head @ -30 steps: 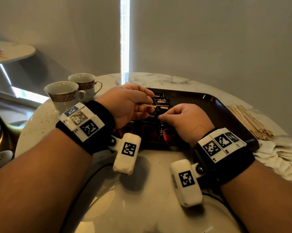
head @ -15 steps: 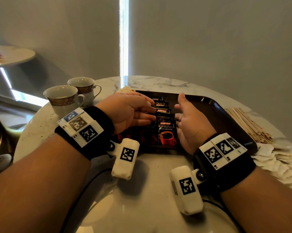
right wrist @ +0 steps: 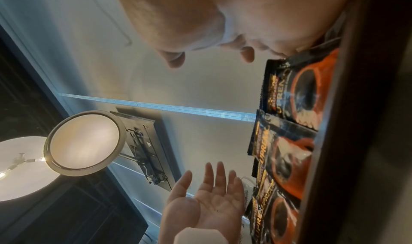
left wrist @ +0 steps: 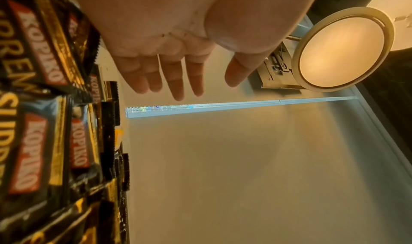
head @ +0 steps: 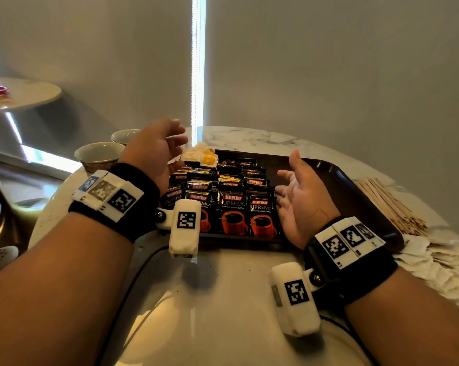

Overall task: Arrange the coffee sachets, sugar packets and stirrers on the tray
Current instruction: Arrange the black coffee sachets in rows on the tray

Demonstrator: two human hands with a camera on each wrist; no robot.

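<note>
A round white marble table (head: 249, 140) stands before a plain grey wall (head: 328, 75) split by a bright vertical strip of light (head: 198, 62). On it lies a dark brown plastic tray (head: 355, 186) filled on its left side with overlapping rows of black Kopiko coffee sachets (head: 233, 207). Pale sugar packets (head: 199, 155) lie at the tray's far left corner, more pale paper packets (head: 439, 262) lie off the tray to the right, just beside wooden stirrers (head: 389, 204). Two cream cups (head: 99, 154) sit at left. The left hand (head: 154, 151) and right hand (head: 302, 199) hang either side of the sachets, palms inward, fingers spread, holding nothing.
</note>
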